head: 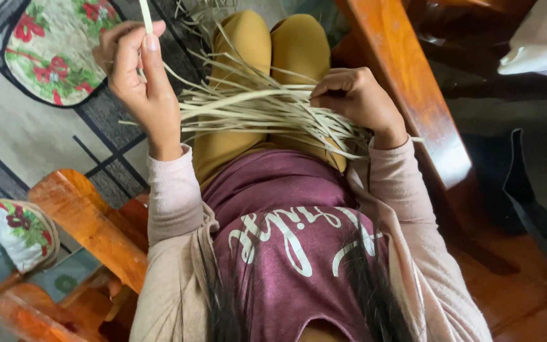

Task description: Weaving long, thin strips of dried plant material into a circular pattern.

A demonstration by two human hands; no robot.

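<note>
I sit looking down at my lap, in mustard trousers and a maroon top. My left hand (140, 76) is raised and pinches a single pale straw strip (145, 16) between thumb and fingers, the strip standing upright out of the frame's top. My right hand (356, 98) is closed on a bundle of pale dried straw strips (254, 107) that fans leftward across my thighs. Loose ends of the bundle spread toward my knees and past my right wrist.
A wooden chair arm (87, 218) is at my left and a wooden table leg or rail (413, 88) runs along my right. A floral cushion (55, 47) lies on the patterned rug at top left. A second floral cushion (17, 231) sits lower left. A dark bag (539, 215) lies at right.
</note>
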